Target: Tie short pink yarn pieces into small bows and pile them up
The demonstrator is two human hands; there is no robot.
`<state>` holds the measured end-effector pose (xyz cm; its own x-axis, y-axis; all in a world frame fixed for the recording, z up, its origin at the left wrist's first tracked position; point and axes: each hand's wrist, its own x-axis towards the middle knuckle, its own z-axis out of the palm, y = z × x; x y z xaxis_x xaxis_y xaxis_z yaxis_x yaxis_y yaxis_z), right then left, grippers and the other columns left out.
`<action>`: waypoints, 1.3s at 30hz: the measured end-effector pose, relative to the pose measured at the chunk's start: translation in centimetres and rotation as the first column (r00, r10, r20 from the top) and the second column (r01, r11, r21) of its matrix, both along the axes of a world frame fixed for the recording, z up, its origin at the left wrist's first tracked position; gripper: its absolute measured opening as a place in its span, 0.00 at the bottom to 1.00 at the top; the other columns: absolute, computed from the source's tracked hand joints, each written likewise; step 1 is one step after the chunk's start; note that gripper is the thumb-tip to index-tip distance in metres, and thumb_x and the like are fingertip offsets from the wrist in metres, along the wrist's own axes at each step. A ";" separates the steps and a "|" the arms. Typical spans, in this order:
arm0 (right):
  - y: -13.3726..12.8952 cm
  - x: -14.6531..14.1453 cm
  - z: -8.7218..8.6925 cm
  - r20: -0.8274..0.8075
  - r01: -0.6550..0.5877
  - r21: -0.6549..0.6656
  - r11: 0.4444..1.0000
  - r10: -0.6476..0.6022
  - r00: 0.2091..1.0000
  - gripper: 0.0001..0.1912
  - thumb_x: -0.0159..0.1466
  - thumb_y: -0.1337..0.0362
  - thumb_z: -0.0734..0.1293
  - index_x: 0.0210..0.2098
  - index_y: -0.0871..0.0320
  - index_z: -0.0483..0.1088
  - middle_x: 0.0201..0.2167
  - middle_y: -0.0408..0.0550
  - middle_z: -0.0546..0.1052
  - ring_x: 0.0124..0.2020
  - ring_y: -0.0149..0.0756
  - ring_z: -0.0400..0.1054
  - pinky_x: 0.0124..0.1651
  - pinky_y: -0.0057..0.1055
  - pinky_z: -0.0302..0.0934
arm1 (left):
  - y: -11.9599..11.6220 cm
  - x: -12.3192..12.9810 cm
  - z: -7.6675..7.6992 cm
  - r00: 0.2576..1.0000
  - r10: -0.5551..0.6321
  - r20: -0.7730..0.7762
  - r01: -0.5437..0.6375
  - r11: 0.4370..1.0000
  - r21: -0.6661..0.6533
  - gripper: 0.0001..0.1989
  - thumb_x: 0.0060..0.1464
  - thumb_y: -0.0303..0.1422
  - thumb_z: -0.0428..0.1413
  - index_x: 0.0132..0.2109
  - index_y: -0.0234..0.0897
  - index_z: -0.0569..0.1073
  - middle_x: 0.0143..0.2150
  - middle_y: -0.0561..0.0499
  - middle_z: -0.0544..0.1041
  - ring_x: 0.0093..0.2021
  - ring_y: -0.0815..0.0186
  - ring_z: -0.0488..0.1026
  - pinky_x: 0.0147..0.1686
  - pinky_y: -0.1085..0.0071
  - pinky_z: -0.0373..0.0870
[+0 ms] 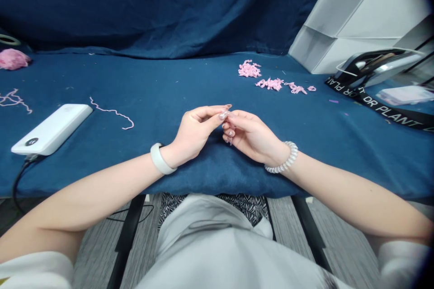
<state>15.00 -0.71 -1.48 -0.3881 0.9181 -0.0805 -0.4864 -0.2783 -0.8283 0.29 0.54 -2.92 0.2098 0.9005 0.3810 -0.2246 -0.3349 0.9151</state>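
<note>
Over the front part of the blue cloth, my left hand [200, 126] and my right hand [251, 133] meet at the fingertips. The left thumb and index finger are pinched together against the right fingertips. Whatever lies between them is too small or hidden to name. The right fingers curl in, with thumb and index closed. Left of my hands lies a loose strand of pink yarn [113, 110]. Beyond the right hand, small looped pink yarn pieces [250, 68] sit in a pile, with more yarn loops [270, 84] beside it.
A white power bank [52, 128] with a black cable lies at the left. Behind it are tangled yarn [15, 99] and a pink yarn ball [13, 59]. A black lettered strap [383, 108] and white boxes [359, 13] stand at the right. Blue cloth hangs behind.
</note>
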 end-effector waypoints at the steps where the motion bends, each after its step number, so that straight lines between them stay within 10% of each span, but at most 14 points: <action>1: 0.0 0.0 0.0 -0.004 -0.005 0.001 1.000 0.005 1.000 0.11 0.51 0.65 0.74 0.26 0.63 0.68 0.23 0.41 0.70 0.22 0.22 0.59 0.28 0.24 0.57 | 0.0 0.0 0.0 1.000 -0.002 0.006 0.002 1.000 0.003 0.03 0.52 0.33 0.62 0.35 0.40 0.80 0.43 0.50 0.79 0.50 0.67 0.74 0.57 0.66 0.66; 39: -0.3 0.2 0.1 -0.142 -0.248 -0.053 0.967 0.238 0.961 0.04 0.55 0.70 0.70 0.28 0.67 0.71 0.26 0.46 0.72 0.23 0.25 0.64 0.29 0.26 0.60 | -0.3 -0.1 0.4 0.989 -0.095 0.114 0.101 0.994 -0.051 0.02 0.49 0.32 0.63 0.33 0.40 0.80 0.38 0.51 0.80 0.48 0.67 0.75 0.48 0.72 0.71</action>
